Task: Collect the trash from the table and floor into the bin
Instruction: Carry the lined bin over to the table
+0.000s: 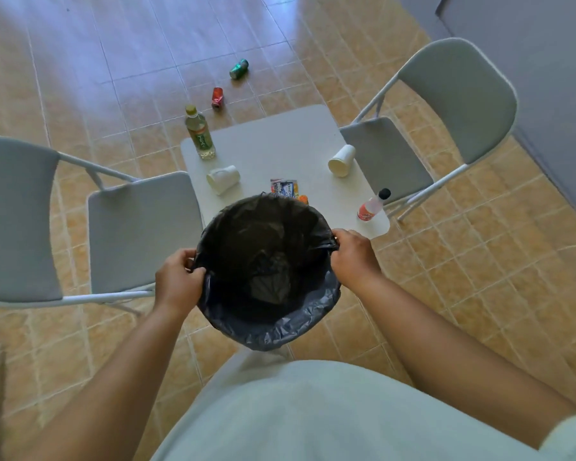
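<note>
I hold a round bin [273,324] lined with a black bag in front of me, over the near edge of a small white table [280,144]. My left hand [177,281] grips its left rim and my right hand [353,254] grips its right rim. On the table stand a green-labelled bottle [200,134] and a red-labelled bottle with a black cap [373,205]. Two white cups lie tipped over, one at the left [223,179] and one at the right [341,160]. A snack wrapper [285,188] shows just beyond the bin. On the floor lie a red can [217,98] and a green can [239,68].
A grey folding chair [140,227] stands left of the table and another [446,104] at its right. The floor is tan tile. A grey wall runs along the far right.
</note>
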